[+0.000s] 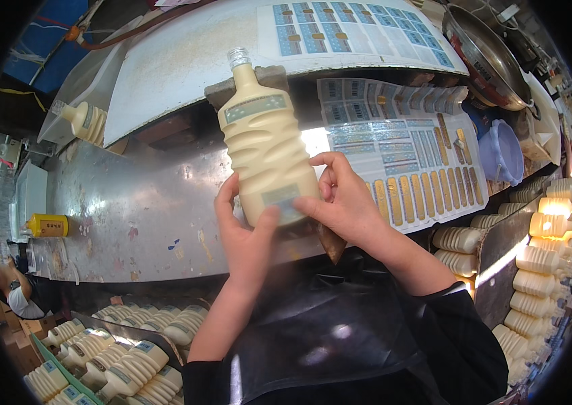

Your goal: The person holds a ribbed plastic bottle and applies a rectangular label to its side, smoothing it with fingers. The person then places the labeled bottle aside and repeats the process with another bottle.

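A cream bottle with a wavy ridged body and a clear neck lies tilted in front of me, its neck pointing away. Its shoulder rests by a dark block at the edge of the white board. One label band crosses the shoulder; a bluish label sits near the base. My left hand grips the lower left side, with the thumb on the front by that label. On the lower right, my right hand has its thumb on the label and its index finger bent against the bottle's side.
Label sheets with gold and blue stickers lie right of the bottle; another sheet is on the white board. A yellow container stands left on the metal table. Several bottles fill crates lower left and right. A person is far left.
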`<state>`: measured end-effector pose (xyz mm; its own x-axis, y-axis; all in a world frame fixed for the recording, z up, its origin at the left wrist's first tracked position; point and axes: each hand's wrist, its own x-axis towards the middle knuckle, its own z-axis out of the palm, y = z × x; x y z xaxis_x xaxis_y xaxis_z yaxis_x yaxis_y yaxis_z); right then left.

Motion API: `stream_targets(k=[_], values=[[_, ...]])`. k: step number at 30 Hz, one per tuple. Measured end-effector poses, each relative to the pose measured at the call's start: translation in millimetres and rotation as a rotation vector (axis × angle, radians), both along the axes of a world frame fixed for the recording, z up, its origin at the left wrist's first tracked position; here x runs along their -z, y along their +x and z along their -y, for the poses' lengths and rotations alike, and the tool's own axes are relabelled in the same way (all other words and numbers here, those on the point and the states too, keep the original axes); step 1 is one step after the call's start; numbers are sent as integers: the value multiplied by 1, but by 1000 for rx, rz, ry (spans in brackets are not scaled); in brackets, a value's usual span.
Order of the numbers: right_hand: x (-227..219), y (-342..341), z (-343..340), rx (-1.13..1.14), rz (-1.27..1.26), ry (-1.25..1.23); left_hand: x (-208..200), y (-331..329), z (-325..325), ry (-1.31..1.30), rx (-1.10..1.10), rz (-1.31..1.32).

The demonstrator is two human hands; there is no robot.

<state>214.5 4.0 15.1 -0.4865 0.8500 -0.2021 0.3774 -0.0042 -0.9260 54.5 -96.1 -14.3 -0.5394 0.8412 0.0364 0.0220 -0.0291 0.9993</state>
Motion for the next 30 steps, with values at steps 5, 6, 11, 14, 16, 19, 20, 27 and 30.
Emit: stream_targets(k=[5, 6, 11, 14, 16, 19, 20, 27, 30], values=[[-1, 0, 0, 3, 2, -1, 1, -3, 1, -21, 7, -27], [-3, 0, 0, 2, 8, 1, 0, -2, 0, -19, 5, -16], [3, -1, 1, 33, -30, -8, 0, -1, 0, -3, 6, 42], [-2, -3, 2, 44, 37, 41, -2, 1, -1, -22, -1, 38], [-3, -3, 1, 41, 62, 57, 0, 1, -1, -30, -1, 20], [-4, -3, 1, 42, 59, 45, 0, 1, -2, -24, 3, 24], [-4, -3, 1, 45, 55, 42, 0, 1, -2, -26, 2, 24], [-5, -4, 2, 50, 50, 49, -4, 2, -2, -27, -6, 36], [-5, -4, 2, 54, 54, 49, -4, 2, -3, -27, -4, 34]])
